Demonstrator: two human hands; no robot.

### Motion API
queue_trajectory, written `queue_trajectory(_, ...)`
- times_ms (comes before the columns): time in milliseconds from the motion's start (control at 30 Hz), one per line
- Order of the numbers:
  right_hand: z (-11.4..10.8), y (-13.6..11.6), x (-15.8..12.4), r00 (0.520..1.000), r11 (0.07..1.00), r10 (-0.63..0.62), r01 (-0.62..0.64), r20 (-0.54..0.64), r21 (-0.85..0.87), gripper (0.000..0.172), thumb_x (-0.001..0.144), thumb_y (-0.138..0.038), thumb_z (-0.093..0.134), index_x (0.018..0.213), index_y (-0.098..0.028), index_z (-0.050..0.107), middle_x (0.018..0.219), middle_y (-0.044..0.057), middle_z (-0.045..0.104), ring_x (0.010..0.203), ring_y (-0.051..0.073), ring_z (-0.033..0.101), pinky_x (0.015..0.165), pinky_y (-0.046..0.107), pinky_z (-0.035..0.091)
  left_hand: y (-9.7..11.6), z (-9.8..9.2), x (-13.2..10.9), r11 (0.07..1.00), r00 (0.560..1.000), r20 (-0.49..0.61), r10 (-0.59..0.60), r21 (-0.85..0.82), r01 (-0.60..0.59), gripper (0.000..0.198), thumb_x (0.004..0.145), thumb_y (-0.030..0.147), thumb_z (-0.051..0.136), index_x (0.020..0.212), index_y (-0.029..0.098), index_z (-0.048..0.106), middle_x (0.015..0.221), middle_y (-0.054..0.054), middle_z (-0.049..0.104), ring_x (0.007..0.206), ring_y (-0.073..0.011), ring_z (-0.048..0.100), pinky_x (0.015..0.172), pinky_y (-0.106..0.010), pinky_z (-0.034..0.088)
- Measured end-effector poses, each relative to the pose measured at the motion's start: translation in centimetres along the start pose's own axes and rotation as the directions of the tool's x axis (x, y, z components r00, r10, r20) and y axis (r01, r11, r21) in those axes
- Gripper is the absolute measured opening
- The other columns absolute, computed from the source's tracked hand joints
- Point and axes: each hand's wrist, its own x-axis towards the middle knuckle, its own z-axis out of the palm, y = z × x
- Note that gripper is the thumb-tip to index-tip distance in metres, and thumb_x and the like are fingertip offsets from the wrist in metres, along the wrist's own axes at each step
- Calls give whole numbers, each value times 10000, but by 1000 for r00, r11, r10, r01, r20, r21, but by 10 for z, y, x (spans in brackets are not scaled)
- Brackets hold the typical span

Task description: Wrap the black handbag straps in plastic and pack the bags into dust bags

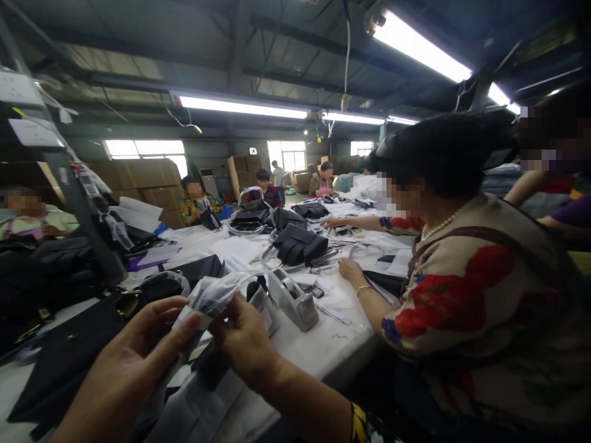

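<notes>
Between my two hands is a piece of thin white wrapping (pixel 211 296), see-through in places and crumpled around something dark, perhaps a bag handle. My left hand (pixel 138 351) pinches its left side between thumb and fingers. On its right side my right hand (pixel 247 341) is closed, with the fingertips partly hidden. Below my hands, more white wrapping (pixel 198 400) lies over a dark item at the table's near edge. A flat black bag (pixel 69 351) with a small metal fitting rests to the left of my left hand.
A grey tape dispenser (pixel 293 301) stands just beyond my right hand. Several black bags (pixel 300 244) are heaped on the white-covered table (pixel 339 344). At right, close by, a co-worker (pixel 443 295) reaches over the table. A metal post (pixel 85 203) rises at left.
</notes>
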Motion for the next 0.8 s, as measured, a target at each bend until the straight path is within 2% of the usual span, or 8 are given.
queue_trajectory(167,-2,-9,3,999,999,-27,26,32,43,274,746,-272,745,997,-178,687,941,37,698,866,210,636,834,328,517,4,6,-9,995,999,-6,43,91,-43,748,523,707,795,1117,280,633,1020,-44,749,956,-265,709,706,-254,563)
queue_trajectory(233,-2,-13,4,997,991,23,-33,77,130,214,722,-288,768,888,-174,696,794,6,659,725,168,598,721,284,508,7,6,-14,998,1000,-1,21,61,-21,759,525,693,807,1137,283,626,952,-36,756,899,-260,719,679,-253,561)
queue_trajectory(300,-4,-18,4,982,955,142,-169,126,245,197,685,-280,793,809,-168,687,656,-32,575,568,104,495,564,219,429,9,4,-17,1000,1000,14,-14,7,14,769,540,683,813,1166,284,614,893,-26,757,820,-244,719,625,-244,552)
queue_trajectory(400,-10,-28,1,911,809,311,-403,270,428,232,634,-199,786,841,-164,687,666,-50,543,496,45,401,461,171,290,8,1,-14,999,999,12,-30,-39,31,771,557,674,816,1194,290,613,898,-24,759,817,-239,709,596,-235,544)
queue_trajectory(467,-13,-35,-1,839,679,378,-539,392,497,294,620,-191,779,900,-171,689,740,-41,569,496,36,428,442,168,268,6,-1,-9,999,999,-24,-35,-38,34,773,545,682,819,1180,282,630,905,-29,759,831,-246,704,580,-233,542)
queue_trajectory(533,-13,-40,-3,796,612,401,-601,452,514,340,650,-254,813,958,-181,688,805,-30,597,500,38,466,430,174,263,3,-1,-5,998,997,-65,-37,-47,34,783,521,680,832,1161,270,641,909,-30,756,816,-245,701,553,-226,534)
queue_trajectory(733,0,-33,0,840,648,408,-542,358,534,433,639,-400,908,923,-163,683,614,-91,444,439,17,301,404,184,163,2,2,-4,996,996,-58,-66,-68,62,751,537,659,838,1154,276,649,995,-21,754,890,-238,706,614,-205,557)
queue_trajectory(800,2,-30,2,857,668,407,-516,317,537,437,634,-410,908,910,-156,683,617,-87,471,441,18,296,407,188,168,2,1,-6,994,996,-56,-66,-92,61,744,543,671,823,1151,278,656,1059,-25,752,955,-257,704,657,-216,573)
